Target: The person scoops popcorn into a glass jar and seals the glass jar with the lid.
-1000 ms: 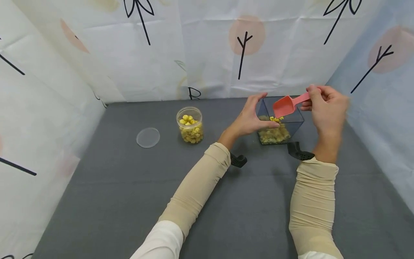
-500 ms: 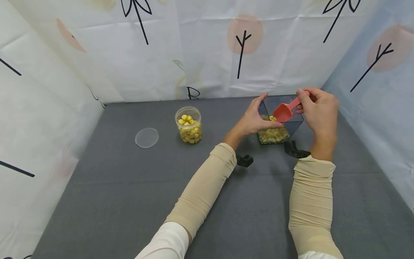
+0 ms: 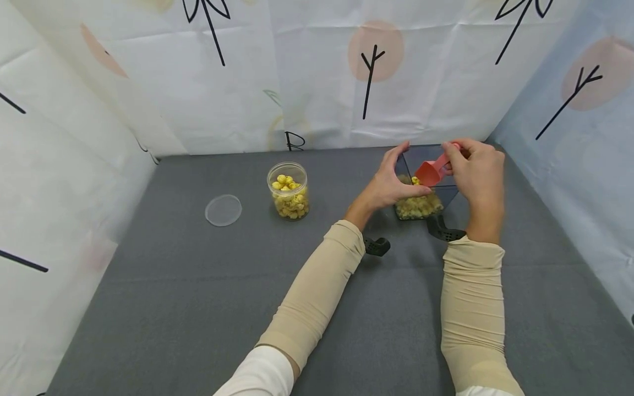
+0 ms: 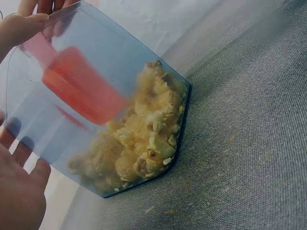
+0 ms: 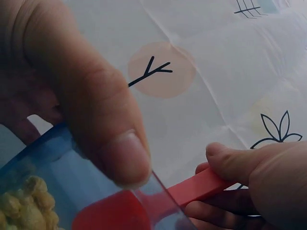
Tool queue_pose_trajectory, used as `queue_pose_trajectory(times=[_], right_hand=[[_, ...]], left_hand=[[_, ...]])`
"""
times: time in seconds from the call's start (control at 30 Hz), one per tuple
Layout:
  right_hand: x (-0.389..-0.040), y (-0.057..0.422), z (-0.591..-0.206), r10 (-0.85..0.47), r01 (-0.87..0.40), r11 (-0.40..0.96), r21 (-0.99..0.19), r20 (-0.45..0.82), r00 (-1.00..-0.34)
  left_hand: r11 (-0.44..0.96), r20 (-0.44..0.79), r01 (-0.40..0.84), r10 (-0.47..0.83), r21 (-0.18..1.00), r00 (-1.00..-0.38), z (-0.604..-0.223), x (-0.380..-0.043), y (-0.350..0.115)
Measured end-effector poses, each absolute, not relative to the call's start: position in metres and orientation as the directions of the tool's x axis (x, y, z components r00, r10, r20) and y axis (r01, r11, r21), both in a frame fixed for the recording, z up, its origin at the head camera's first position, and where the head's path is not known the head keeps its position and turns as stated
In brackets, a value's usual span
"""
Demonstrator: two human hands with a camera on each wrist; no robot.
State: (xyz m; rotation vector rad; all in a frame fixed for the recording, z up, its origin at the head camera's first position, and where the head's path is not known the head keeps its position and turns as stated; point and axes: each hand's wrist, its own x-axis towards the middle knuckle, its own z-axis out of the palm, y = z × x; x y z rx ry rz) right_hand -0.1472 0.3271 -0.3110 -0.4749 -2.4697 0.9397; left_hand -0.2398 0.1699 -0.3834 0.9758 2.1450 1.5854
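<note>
Popcorn [image 4: 139,139] covers the bottom of a clear square box [image 4: 110,38] on the right of the table. My left hand [image 3: 386,184] grips the box from its left, thumb along the near rim and fingers on the far left side. A red plastic scoop [image 3: 428,174] slants down inside the box, its blade low against the popcorn in the left wrist view. Its handle is pinched between thumb and fingers of my right hand [image 3: 476,170], above the right side of the box. The left thumb [image 5: 110,124] partly covers the box in the right wrist view.
An uncovered clear jar [image 3: 289,192] of yellow popcorn stands left of the box. Farther left, a round translucent lid [image 3: 223,210] lies flat on the grey tabletop [image 3: 198,308]. Printed cloth walls [image 3: 317,71] enclose the back and sides.
My right hand has moved left and slightly down, bringing the scoop lower into the box at a steeper tilt. The left hand keeps its hold on the box.
</note>
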Motion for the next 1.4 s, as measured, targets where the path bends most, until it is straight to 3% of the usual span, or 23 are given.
queue_pose_trajectory(times=[0.3,0.73,1.2,1.4], right_hand=[[-0.1447,0.3276,-0.3141,0.386,0.160,0.811,-0.562,0.310,-0.869],[-0.1436,0.3251,-0.3136,0.227,0.082,0.869,-0.489,0.245,-0.942],[-0.1385,0.3272,-0.3107,0.345,0.173,0.789,-0.590,0.193,-0.918],[-0.1386,0.3286,-0.3072,0.455,0.276,0.727,-0.629,0.140,-0.879]], left_hand=[[0.160,0.153,0.349,0.682,0.923,-0.715,-0.3813,-0.2382,0.1709],[0.159,0.148,0.347,0.690,0.924,-0.709,-0.3835,-0.2370,0.1688],[0.148,0.147,0.334,0.685,0.931,-0.714,-0.3824,-0.2369,0.1686],[0.145,0.151,0.336,0.684,0.931,-0.714,-0.3824,-0.2381,0.1682]])
